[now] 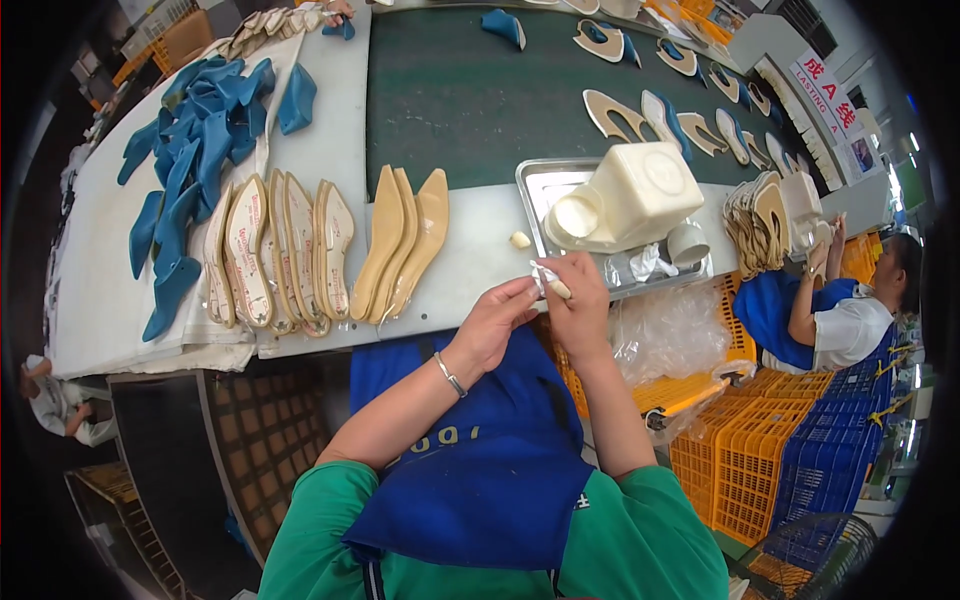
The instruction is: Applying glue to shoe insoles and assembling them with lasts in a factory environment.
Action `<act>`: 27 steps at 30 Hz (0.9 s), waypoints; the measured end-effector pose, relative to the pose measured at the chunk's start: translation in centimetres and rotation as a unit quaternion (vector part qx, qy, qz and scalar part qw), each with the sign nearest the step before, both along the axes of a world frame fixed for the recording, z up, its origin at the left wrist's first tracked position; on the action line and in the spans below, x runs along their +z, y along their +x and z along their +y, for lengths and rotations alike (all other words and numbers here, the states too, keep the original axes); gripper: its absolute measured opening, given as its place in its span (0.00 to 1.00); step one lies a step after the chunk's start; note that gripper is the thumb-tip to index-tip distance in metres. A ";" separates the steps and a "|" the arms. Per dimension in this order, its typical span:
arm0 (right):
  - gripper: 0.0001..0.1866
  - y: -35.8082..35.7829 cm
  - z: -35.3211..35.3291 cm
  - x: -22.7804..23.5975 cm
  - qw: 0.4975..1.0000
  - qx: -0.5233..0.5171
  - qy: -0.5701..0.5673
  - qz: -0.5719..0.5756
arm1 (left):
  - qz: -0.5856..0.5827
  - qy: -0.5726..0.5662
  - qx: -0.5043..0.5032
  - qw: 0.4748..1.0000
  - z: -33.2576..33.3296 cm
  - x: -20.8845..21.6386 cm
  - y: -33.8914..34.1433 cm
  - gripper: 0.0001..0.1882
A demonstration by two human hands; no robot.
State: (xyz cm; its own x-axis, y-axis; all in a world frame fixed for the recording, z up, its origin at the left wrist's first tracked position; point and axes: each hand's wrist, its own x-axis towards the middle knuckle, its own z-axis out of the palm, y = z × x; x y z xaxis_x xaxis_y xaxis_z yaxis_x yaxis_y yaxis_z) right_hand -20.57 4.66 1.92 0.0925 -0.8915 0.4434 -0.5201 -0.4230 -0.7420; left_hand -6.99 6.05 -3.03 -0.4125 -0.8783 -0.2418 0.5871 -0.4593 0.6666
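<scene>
In front of my apron, at the table's near edge, my left hand [497, 320] and my right hand [580, 305] come close together. Both pinch a small white crumpled strip [541, 273] that looks like tissue or tape. A cream, rounded piece [560, 289] shows at my right thumb; whether it is worn or held I cannot tell. Just beyond the hands, a small cream lump [519, 240] lies on the white tabletop. Right of it, a metal tray [532, 178] holds a cream plastic jug [640, 190] lying on its side, a white cup [687, 243] and crumpled white paper [650, 262].
Insoles [405, 240] and wrapped soles [250, 250] stand left of my hands, near piled blue shoe lasts [200, 140]. A green conveyor belt [450, 100] carries lasts and shoe parts. Yellow crates [735, 450] stand at right, near a seated co-worker [840, 310].
</scene>
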 end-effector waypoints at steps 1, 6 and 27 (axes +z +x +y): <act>0.14 -0.2 -0.4 -0.3 0.999 -0.018 -0.021 0.025 | -0.025 0.016 0.005 1.000 -0.2 0.0 0.4 0.12; 0.18 -6.6 -2.5 -4.7 0.985 -0.116 0.005 0.124 | -0.062 -0.018 0.062 0.996 -2.9 -0.4 3.4 0.04; 0.12 -4.4 -4.2 1.7 0.979 -0.071 0.192 0.005 | -0.751 -0.059 0.427 0.501 -28.7 -1.2 52.6 0.23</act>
